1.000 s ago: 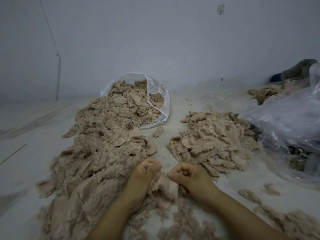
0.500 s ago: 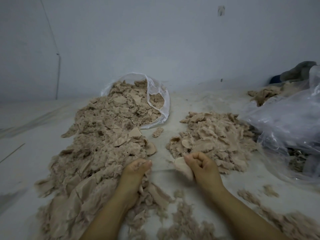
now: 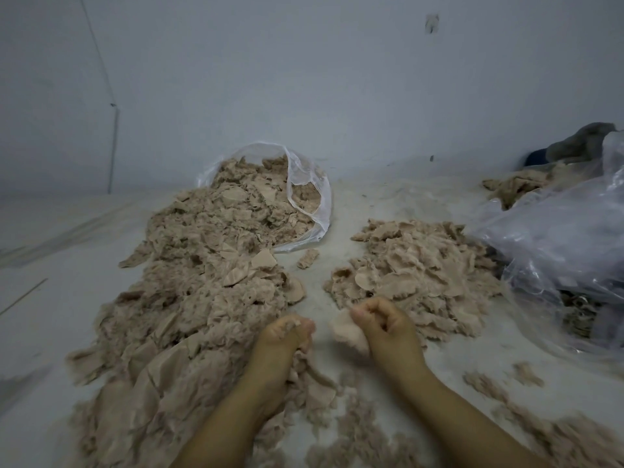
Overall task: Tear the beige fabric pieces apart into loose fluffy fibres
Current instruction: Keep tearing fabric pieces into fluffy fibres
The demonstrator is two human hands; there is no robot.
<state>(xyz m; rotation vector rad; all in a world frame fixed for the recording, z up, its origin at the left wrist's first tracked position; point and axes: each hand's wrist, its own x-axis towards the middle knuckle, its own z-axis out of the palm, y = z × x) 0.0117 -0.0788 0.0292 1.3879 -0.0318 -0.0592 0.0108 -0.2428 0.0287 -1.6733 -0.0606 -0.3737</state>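
Pinching a blurred beige fabric piece [image 3: 346,332] between curled fingers, the right hand [image 3: 385,324] was raised just in front of the near edge of the right-hand pile [image 3: 415,278]. The left hand [image 3: 285,339] was clenched on a tuft of fibres [image 3: 293,321] at its fingertips, its wrist lying among scraps at the right edge of the large left-hand heap [image 3: 189,298]. A narrow gap of bare surface separated the two hands.

That heap ran from the bottom left corner up to an open clear bag [image 3: 314,201] lying on its side, its mouth spilling beige pieces. One stray scrap [image 3: 308,258] lay just outside the bag's rim. Between the heap and the right-hand pile a strip of pale floor [image 3: 341,211] stayed open, widening toward the wall [image 3: 304,79].

Loose fluffy fibres [image 3: 358,437] lay between the forearms and trailed along the lower right edge. A crumpled sheet of clear plastic [image 3: 560,238] crowded the right-hand pile's far side, touching it. Behind the plastic lay further beige material [image 3: 513,187] and a grey object [image 3: 580,143], not identifiable. Left of the heap the floor was open out to the frame edge.
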